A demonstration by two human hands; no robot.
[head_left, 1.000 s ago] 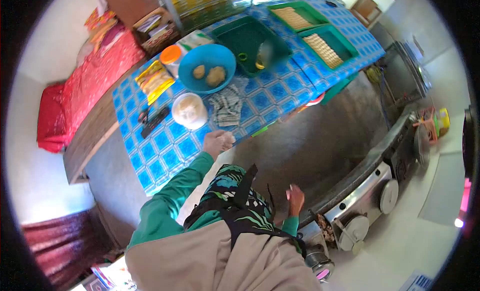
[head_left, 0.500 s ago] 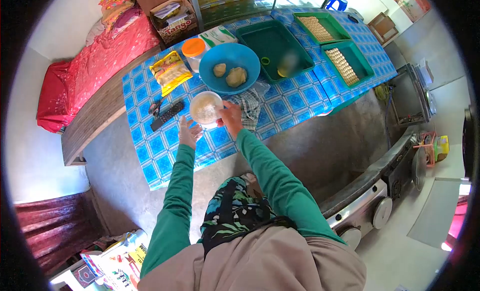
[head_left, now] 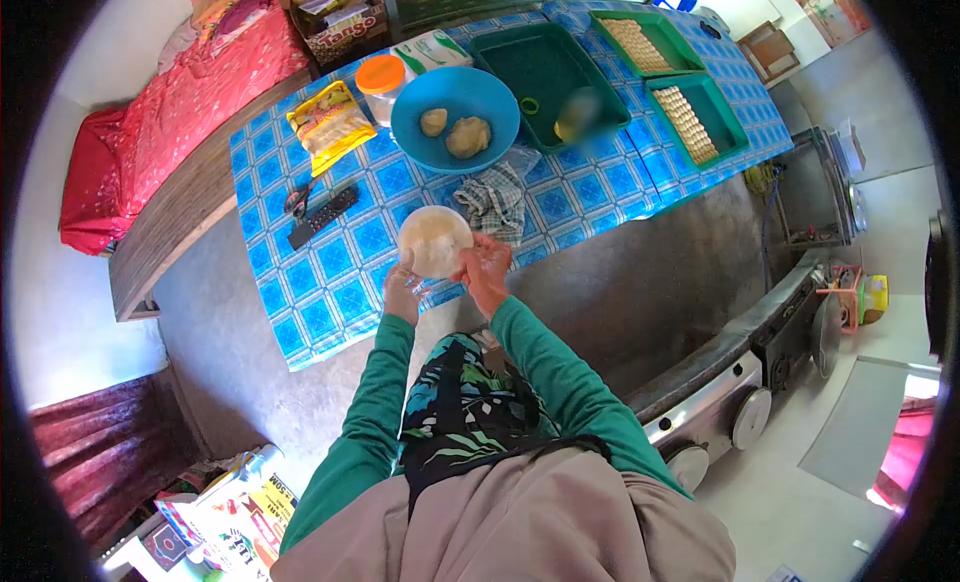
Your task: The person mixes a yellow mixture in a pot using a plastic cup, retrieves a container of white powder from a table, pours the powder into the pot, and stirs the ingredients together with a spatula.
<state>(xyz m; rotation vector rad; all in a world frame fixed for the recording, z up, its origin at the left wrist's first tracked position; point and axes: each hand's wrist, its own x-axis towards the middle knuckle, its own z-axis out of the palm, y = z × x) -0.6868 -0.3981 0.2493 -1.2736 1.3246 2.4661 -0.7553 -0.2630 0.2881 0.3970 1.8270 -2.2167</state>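
A small white bowl with pale, flour-like powder in it is between my two hands, near the front edge of the table. My left hand, in what looks like a clear plastic glove, is closed on the bowl's near left side. On the right side, my right hand grips the rim with fingers and thumb. Behind the bowl stands a large blue basin with two lumps of dough inside. A checked cloth lies just beyond my right hand.
On the blue checked tablecloth lie a remote control, scissors and a yellow packet. An orange-lidded jar stands beside the basin. Green trays are to the right, two with rows of shaped dough pieces. A stove stands lower right.
The bowl has come toward me and slightly right, looking larger and raised. My left hand has gone from open beside it to holding its side; my right hand still holds the rim.
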